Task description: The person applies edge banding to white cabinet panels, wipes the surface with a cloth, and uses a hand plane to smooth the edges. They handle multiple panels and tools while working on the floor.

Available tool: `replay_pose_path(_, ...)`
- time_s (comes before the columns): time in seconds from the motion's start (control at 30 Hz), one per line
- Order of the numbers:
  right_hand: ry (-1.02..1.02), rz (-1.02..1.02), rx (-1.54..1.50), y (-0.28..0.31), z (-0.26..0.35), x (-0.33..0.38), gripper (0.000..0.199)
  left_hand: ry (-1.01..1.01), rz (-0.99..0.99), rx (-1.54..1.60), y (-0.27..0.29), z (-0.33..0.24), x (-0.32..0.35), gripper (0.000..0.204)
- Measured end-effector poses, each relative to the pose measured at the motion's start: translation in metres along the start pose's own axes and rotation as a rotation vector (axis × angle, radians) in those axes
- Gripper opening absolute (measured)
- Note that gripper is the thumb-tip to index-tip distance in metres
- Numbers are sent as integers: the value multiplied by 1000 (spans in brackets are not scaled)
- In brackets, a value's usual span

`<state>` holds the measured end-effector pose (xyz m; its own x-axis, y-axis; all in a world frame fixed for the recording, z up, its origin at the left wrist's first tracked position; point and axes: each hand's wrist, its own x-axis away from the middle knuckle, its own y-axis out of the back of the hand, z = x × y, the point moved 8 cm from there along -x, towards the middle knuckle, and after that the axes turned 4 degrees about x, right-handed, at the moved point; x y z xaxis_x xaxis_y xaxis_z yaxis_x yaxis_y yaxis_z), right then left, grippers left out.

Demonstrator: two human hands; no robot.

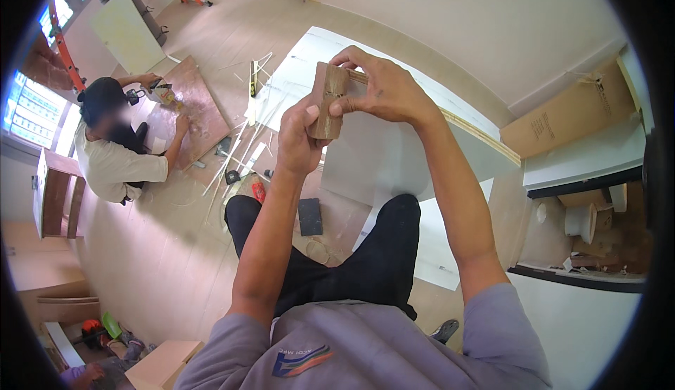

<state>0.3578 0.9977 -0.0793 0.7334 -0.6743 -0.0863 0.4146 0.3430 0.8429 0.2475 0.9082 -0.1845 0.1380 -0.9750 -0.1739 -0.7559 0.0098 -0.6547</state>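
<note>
Both forearms rise from the grey shirt (365, 351) to chest height, above the black trousers (351, 263). Left hand (299, 137) is curled shut around the lower part of a small brown wooden block (328, 101); right hand (383, 87) pinches its upper end with fingertips. The block stands nearly upright, long axis vertical, top tipped slightly away. Held well above the floor (176, 249), it could likely slip and drop if the fingertip pinch loosens. Beyond lies a white panel (380, 158).

The wooden block (329, 101) is partly hidden behind both hands' fingers (355, 103).
</note>
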Motion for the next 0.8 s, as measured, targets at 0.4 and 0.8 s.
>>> replay_pose_path(0.4, -26, -31, -197, -8, -3, 15, 58, -10, -127, 73, -22, -1, 43, 53)
replay_pose_path(0.8, 169, 101, -161, -14, 10, 20, 58, 14, -26, 188, -40, 17, 47, 51)
